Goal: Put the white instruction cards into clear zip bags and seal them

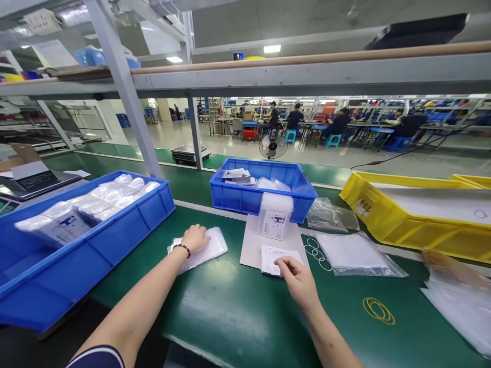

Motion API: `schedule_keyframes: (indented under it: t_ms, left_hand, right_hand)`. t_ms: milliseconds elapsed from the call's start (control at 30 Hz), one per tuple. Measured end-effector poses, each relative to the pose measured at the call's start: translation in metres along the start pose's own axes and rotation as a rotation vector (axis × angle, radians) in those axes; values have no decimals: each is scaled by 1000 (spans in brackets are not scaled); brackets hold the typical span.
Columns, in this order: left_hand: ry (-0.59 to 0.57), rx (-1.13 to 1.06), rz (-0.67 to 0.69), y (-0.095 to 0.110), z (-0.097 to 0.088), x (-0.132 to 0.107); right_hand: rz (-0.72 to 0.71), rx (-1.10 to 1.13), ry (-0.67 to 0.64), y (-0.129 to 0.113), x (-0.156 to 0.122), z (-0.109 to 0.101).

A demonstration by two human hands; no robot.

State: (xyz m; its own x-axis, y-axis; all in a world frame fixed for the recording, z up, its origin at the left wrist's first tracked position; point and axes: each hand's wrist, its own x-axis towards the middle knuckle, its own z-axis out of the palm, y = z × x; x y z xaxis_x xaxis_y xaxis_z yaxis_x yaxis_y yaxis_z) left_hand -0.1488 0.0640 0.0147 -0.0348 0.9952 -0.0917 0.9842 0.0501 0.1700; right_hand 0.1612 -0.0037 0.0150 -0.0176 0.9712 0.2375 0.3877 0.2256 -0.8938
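My left hand [195, 239], with a beaded bracelet at the wrist, lies palm down on a pile of clear plastic bags [215, 244]. Its fingers spread over the top bag, tips partly hidden. With thumb and forefinger, my right hand [297, 280] pinches the near edge of a printed white leaflet [276, 255] on a small stack. That stack lies on a grey-brown cardboard sheet [251, 250]. Just behind it, a bagged stack of printed cards [276, 220] stands upright against a blue bin [245, 199].
A long blue bin [126, 240] of bagged packs stands left. To the right are white rings [318, 254], a flat bagged white stack [351, 253], yellow rubber bands [378, 311], a yellow bin [414, 232] and loose plastic bags [460, 301]. A shelf beam [307, 76] crosses overhead.
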Motion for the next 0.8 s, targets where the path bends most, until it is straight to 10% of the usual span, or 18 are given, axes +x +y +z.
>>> schedule_keyframes:
  t_ms: [633,800]
  left_hand:
    - [-130,-75,-29,22,9,-65]
    - [-144,-211,59,54,1,-83]
  right_hand:
    - [-35,-47,57,7,-10,-4]
    - [-28,-1,-223,-6,-21,5]
